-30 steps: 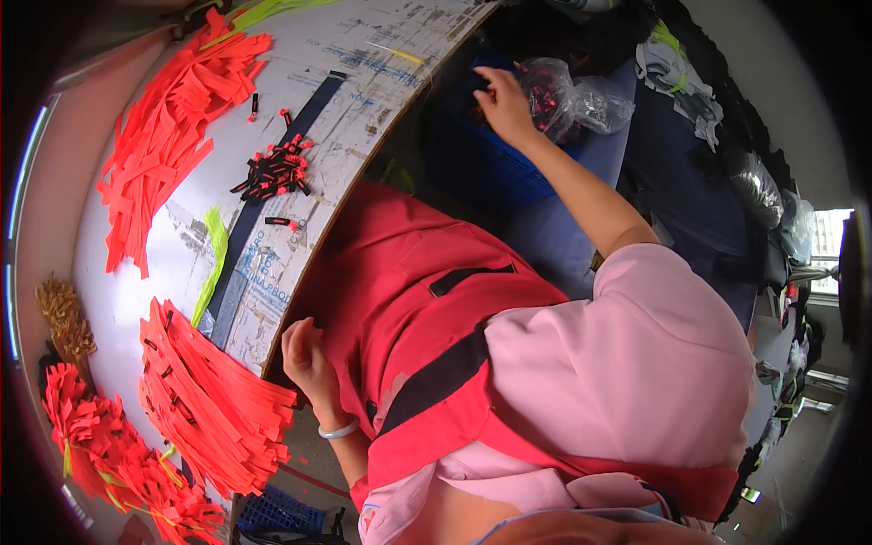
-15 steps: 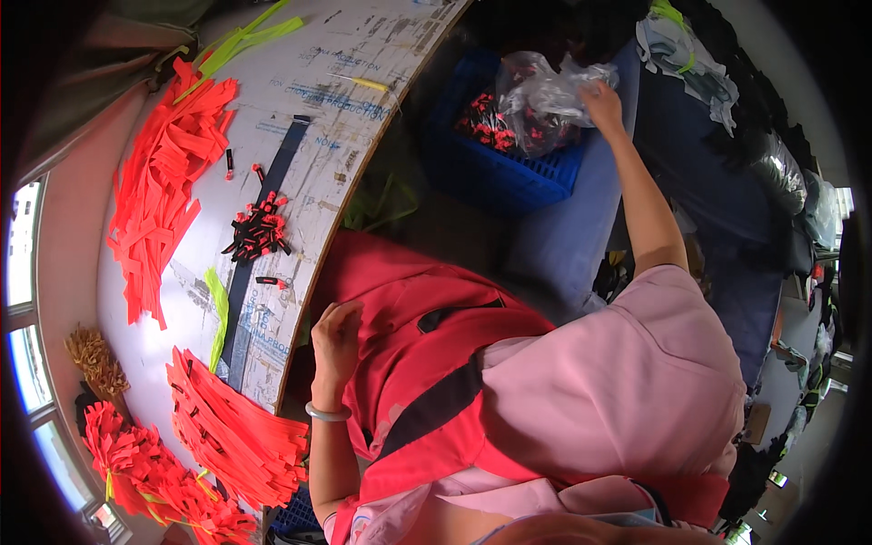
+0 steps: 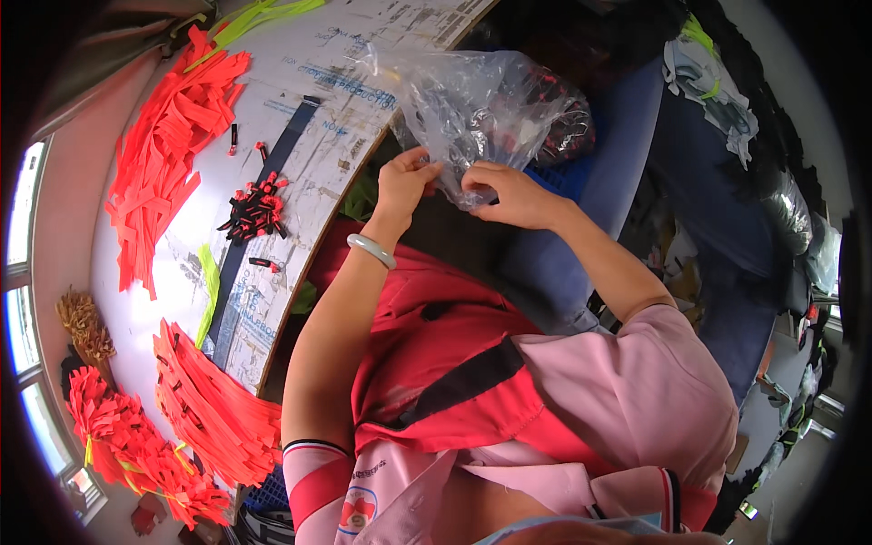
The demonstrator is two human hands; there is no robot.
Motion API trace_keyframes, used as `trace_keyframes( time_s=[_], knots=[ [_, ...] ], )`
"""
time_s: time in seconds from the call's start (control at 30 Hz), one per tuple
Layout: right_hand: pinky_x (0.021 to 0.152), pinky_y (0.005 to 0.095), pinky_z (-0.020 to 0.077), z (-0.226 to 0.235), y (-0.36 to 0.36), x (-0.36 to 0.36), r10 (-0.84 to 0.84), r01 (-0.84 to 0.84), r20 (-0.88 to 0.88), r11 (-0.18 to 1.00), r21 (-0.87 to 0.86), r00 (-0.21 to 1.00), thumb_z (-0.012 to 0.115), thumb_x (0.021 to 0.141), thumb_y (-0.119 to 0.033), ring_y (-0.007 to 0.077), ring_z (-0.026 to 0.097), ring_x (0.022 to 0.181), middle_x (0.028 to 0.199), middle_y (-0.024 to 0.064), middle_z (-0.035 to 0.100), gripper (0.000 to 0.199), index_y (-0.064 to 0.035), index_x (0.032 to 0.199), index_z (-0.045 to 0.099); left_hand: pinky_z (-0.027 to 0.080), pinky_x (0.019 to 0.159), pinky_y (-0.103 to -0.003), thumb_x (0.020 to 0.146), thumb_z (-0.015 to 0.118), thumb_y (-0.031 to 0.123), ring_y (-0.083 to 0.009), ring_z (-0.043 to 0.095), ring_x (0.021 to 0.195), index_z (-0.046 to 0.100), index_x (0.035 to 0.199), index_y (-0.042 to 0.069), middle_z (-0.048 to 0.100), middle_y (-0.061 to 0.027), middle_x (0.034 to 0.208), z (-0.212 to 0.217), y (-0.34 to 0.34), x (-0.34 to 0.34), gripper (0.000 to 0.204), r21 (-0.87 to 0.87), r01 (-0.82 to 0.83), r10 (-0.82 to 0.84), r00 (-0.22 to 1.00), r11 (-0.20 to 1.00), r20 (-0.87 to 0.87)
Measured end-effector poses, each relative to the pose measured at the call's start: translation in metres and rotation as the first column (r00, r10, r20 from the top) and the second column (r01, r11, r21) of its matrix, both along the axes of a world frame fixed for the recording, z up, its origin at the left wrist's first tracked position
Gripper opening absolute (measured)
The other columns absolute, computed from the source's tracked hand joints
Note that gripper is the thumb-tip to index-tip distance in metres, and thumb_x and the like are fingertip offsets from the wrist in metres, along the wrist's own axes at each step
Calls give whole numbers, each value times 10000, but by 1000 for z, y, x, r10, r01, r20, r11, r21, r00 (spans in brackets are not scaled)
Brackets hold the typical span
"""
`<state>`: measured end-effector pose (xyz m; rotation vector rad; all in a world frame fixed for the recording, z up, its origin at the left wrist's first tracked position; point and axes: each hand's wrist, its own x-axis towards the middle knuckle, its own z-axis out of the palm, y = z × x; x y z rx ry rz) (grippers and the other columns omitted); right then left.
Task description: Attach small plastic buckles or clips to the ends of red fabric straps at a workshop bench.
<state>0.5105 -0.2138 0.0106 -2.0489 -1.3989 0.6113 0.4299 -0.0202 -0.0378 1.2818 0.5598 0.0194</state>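
A clear plastic bag (image 3: 468, 104) is stretched out in front of me, over the table's edge and the blue crate. My left hand (image 3: 404, 186), with a pale bangle on its wrist, pinches the bag's near left edge. On the near right side, the curled fingers of my right hand (image 3: 513, 195) grip the same bag. Small black and red pieces show at the bag's far right; whether they are inside or behind it I cannot tell. To the left, a pile of similar black and red pieces (image 3: 256, 211) lies on the table.
Bundles of neon red strips (image 3: 168, 145) and neon red strips with dark pieces (image 3: 213, 409) cover parts of the white table (image 3: 173, 282). A dark band (image 3: 282, 154) crosses it. The blue crate (image 3: 568, 177) stands beyond my right hand, beside a dark blue padded surface (image 3: 613, 173).
My right hand has drawn the plastic bag from the crate toward the table. My left hand has risen from my lap and taken hold of the bag too.
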Motion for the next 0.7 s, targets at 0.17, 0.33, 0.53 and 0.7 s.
trace_keyframes(
  time_s=[0.17, 0.33, 0.53, 0.7],
  knots=[
    [669, 253, 474, 15, 13, 23, -356, 357, -198, 934, -34, 913, 729, 819, -263, 91, 541, 683, 867, 31, 611, 603, -132, 1341, 457, 503, 612, -226, 845, 650, 24, -107, 614, 666, 635, 981, -67, 644, -57, 772, 2, -13, -20, 164, 68, -27, 23, 998, 997, 54],
    [638, 246, 464, -23, 40, 36, -307, 292, -200, 951, -102, 930, 703, 839, -268, 88, 541, 634, 694, 17, 592, 487, -108, 1264, 527, 503, 621, -252, 798, 652, -29, -126, 619, 693, 664, 936, -36, 652, -82, 803, 18, -28, -34, 139, 272, -23, -37, 976, 962, 213],
    [696, 376, 495, -28, 51, 10, -266, 266, 8, 963, 50, 964, 652, 796, -121, 239, 619, 751, 834, 94, 639, 440, -135, 1220, 533, 491, 679, -291, 779, 636, -69, -201, 620, 773, 657, 919, -31, 615, -115, 891, 30, -32, -53, 146, 489, -88, -145, 897, 868, 418],
    [745, 463, 479, -31, 23, 39, -344, 390, 366, 919, -58, 865, 541, 727, 22, 385, 611, 858, 934, 142, 627, 608, -193, 1289, 459, 503, 674, -276, 751, 627, -106, -199, 607, 787, 647, 1017, 11, 544, -115, 1023, 34, -46, -57, 290, 476, -144, -89, 897, 867, 434]
  ],
)
